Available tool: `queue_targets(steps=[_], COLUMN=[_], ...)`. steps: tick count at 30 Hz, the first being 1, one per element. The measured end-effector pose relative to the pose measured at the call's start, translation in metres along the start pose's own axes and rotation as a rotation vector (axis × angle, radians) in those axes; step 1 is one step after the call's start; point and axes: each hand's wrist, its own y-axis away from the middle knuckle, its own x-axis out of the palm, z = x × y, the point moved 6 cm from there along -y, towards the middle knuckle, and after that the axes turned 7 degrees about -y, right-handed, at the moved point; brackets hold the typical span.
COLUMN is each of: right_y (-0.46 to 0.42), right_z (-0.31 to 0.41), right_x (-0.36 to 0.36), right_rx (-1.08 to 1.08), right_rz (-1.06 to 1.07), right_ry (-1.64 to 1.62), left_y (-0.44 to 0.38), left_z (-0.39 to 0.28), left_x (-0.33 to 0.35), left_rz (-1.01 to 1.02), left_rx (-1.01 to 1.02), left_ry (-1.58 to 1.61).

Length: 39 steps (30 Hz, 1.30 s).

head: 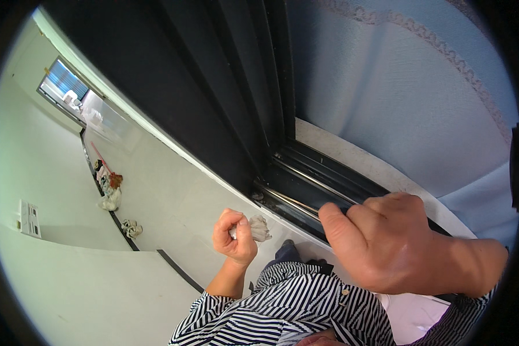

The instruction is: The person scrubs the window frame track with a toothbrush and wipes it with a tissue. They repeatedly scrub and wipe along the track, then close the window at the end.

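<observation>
My left hand is closed around a crumpled whitish cloth or tissue, which bunches out past the thumb. It hovers on the room side of a dark sliding-window frame. Over the frame's lower track, my right hand is curled with the knuckles up. A thin tan stick runs from its thumb and forefinger down along the track, close to a shiny metal rail. The grip itself is hidden behind the fingers. Dirt lies in the track's corner.
Light-blue fabric hangs beyond the pale outer sill. Against the far wall lie a red-handled broom, a white bag and light-coloured shoes. A wall panel is at the left; a doorway opens farther off.
</observation>
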Motion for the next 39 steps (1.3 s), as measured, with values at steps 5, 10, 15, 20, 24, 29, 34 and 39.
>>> queue_targets(steps=[5, 10, 15, 20, 24, 29, 34, 39], right_y=[0.003, 0.003, -0.013, -0.022, -0.019, -0.003, 0.002, 0.0], right_z=[0.001, 0.008, -0.005, -0.012, -0.017, -0.026, -0.029, -0.027], right_x=[0.003, -0.001, 0.006, 0.002, 0.011, 0.027, 0.03, 0.026], right_rx=[0.124, 0.094, 0.236, 0.652, 0.75, 0.685, 0.697, 0.539], right_rz=[0.207, 0.113, 0.133, 0.135, 0.15, 0.066, 0.007, -0.004], right_ry=[-0.251, -0.194, -0.466, -0.81, -0.913, -0.931, -0.926, -0.838], left_y=[-0.003, -0.005, -0.002, -0.016, -0.024, -0.028, -0.023, -0.02], left_z=[-0.004, 0.003, 0.006, -0.008, -0.025, -0.035, -0.035, -0.036], left_x=[-0.004, 0.002, -0.003, -0.002, -0.005, -0.001, -0.001, 0.0], left_rz=[0.021, 0.001, 0.001, 0.044, 0.091, 0.128, 0.149, 0.148], left_rx=[0.039, 0.037, 0.037, 0.163, 0.335, 0.446, 0.452, 0.428], left_ry=[-0.028, 0.073, 0.056, 0.058, -0.006, -0.018, -0.042, -0.05])
